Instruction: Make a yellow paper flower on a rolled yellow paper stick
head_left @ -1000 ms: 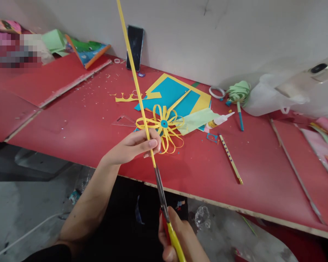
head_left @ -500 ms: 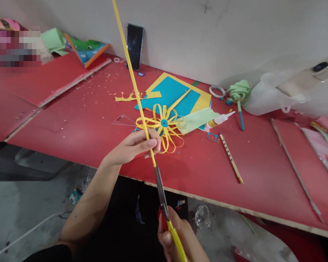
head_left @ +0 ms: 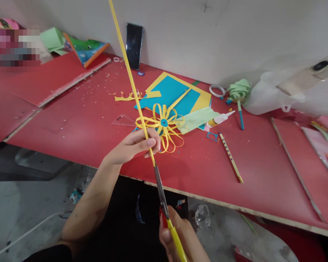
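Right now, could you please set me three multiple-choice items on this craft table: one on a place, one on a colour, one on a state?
1. Where does the phone stand?
A. Leaning against the wall
B. Flat beside the glue bottle
C. Under the blue paper

2. What colour is the centre of the looped paper flower?
A. Green
B. Blue
C. White

3. How is the yellow paper strip held?
A. Lying loose on the red table
B. Pinched in the left hand, meeting the scissors
C. Rolled up

Answers: 1 A, it is propped upright at the wall. 2 B, a blue disc sits amid yellow loops. 3 B, fingers grip it above the blades, which the right hand works.
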The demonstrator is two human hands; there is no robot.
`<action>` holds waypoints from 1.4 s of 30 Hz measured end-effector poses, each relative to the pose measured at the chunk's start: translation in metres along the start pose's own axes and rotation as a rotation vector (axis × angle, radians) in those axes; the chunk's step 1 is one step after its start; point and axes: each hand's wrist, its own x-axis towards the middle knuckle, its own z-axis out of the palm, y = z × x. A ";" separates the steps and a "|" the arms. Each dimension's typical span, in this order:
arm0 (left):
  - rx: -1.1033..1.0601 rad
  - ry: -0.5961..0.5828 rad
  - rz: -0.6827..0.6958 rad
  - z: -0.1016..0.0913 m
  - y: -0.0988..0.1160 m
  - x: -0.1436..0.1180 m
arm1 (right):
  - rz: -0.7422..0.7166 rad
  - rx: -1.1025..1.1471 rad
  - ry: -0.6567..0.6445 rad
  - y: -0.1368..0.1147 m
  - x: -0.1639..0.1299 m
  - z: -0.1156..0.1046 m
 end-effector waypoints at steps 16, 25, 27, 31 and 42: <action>-0.092 0.024 -0.058 0.002 -0.002 0.001 | 0.002 0.054 -0.060 0.000 0.001 -0.002; -0.104 0.035 -0.058 0.001 -0.004 0.000 | -0.052 0.037 -0.032 0.005 0.002 -0.003; -0.107 0.030 -0.056 0.001 -0.004 0.000 | -0.054 0.013 -0.015 0.004 0.003 -0.003; -0.110 0.024 -0.049 0.000 -0.004 0.000 | -0.033 -0.003 0.002 -0.001 0.003 -0.001; -0.097 0.032 -0.055 0.001 -0.003 0.000 | 0.060 -0.039 0.036 -0.010 0.000 0.005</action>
